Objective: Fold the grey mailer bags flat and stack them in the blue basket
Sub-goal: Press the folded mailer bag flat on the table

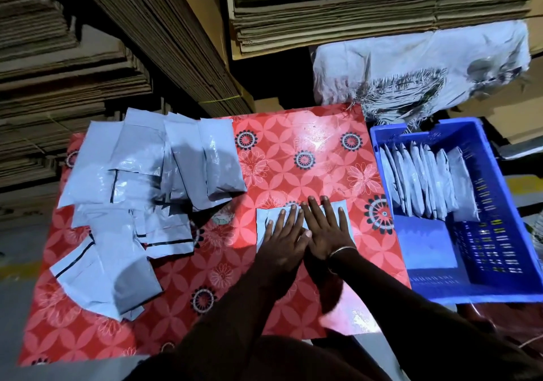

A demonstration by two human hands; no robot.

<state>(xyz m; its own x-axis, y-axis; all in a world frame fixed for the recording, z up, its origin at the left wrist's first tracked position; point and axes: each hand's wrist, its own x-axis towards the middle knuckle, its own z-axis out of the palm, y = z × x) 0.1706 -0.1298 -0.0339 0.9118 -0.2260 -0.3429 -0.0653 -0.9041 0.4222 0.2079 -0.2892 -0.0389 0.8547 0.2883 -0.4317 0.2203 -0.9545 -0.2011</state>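
Note:
One grey mailer bag [338, 208] lies flat on the red flowered table cover [293, 151], near its right side. Both hands press down on it with straight fingers: my left hand [282, 233] covers its left half, my right hand [323, 227], with a thin bangle at the wrist, covers its right half. A loose pile of grey mailer bags [132, 180] spreads over the left part of the table. The blue basket [505, 204] stands to the right, with several folded bags [426, 183] standing in a row at its far end.
Tall stacks of flattened cardboard [147, 42] rise behind and to the left of the table. A white woven sack [411, 66] with a frayed edge sits behind the basket. The near half of the basket shows its bare bottom.

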